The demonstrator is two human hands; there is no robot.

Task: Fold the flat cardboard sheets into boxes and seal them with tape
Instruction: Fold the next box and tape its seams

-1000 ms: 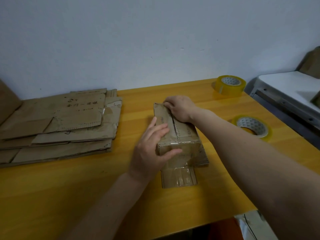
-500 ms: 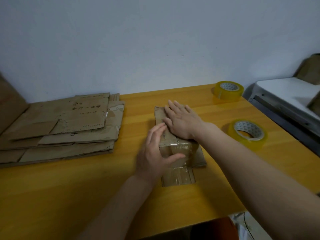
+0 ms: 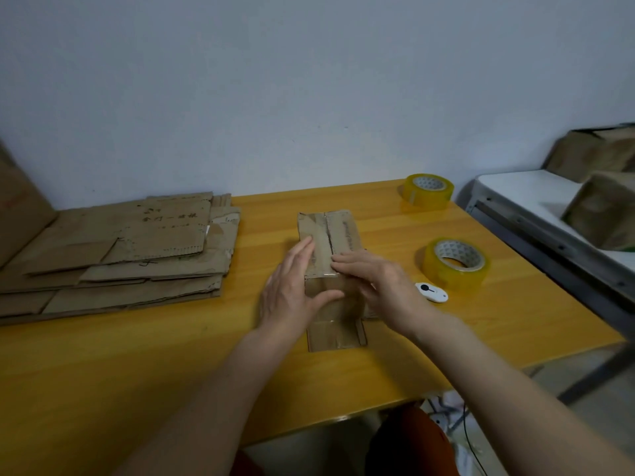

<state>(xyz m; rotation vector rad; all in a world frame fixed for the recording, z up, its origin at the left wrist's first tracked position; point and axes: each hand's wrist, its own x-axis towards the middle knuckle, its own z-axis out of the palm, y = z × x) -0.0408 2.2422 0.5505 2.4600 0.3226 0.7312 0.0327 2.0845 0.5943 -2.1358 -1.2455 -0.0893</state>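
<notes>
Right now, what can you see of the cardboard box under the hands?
The cardboard box is small, brown and worn. It lies on the yellow table, its long side running away from the camera. Clear tape covers its top centre seam and wraps over the near end, where a flap lies flat on the table. The left hand rests open on its left side; the right hand presses the tape near the front edge.

Dim, even light — soft focus, edges bowed.

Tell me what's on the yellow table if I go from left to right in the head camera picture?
Stack of flat cardboard sheets → cardboard box under both hands → white cutter → nearer tape roll
</notes>
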